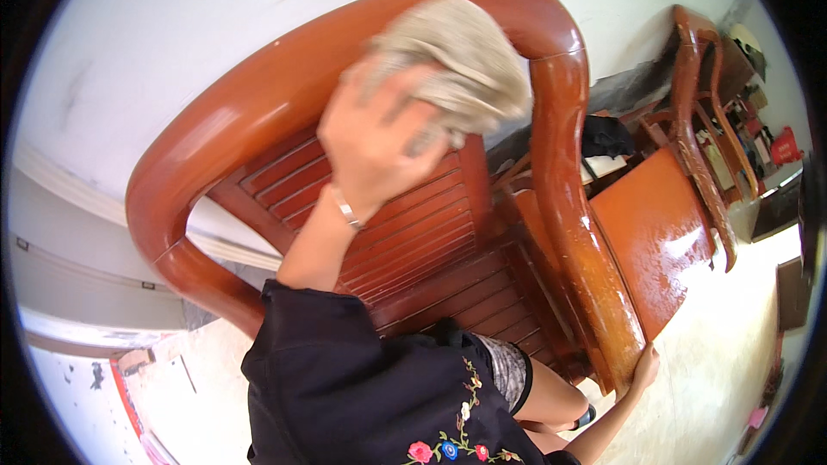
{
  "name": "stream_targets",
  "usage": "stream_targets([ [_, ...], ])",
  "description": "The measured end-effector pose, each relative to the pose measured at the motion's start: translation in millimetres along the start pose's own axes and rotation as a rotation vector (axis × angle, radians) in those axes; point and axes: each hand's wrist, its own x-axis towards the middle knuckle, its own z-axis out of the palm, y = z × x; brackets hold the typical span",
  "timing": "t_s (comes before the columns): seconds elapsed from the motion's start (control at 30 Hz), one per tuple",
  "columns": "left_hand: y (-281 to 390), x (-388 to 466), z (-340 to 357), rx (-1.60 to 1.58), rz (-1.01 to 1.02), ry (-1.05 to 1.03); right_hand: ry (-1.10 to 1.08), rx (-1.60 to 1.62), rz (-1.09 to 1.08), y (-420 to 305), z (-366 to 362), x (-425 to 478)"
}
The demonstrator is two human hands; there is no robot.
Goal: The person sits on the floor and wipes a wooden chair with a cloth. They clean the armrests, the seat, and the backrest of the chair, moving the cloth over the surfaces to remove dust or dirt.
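A crumpled beige cloth (462, 61) is in my left hand (381, 123), which is blurred. The cloth lies over the thick top rail (239, 103) of a glossy reddish-brown wooden chair, near where the rail bends into the right armrest (559, 135). My right hand (645, 368) grips the front end of that armrest, low at the right; part of its fingers is hidden. Between the arms is the slatted wooden backrest (400, 219), with the slatted seat (491, 290) below it. Wet-looking shine shows on the armrest.
An orange-brown wooden tabletop (652, 232) with a wet-looking shine adjoins the right armrest. Another wooden chair (688, 90) stands beyond it. A black cloth item (607, 135) lies behind the tabletop. A white wall (168, 26) rises behind the chair; cluttered items are at far right.
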Motion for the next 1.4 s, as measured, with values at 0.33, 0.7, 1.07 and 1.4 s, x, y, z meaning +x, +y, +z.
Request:
stream_targets([
  [0.33,-63,-31,-176,0.647,-0.669,0.072,-0.094,0.007,-0.051,23,-1,15],
  [0.7,-83,-6,-148,0.608,-0.625,-0.22,-0.073,0.016,-0.067,10,-4,7],
  [1.07,-12,21,-10,0.373,-0.215,-0.234,-0.032,-0.029,-0.07,14,0,7],
  [1.4,-21,2,-33,0.247,-0.234,-0.172,-0.003,-0.03,-0.062,14,0,8],
])
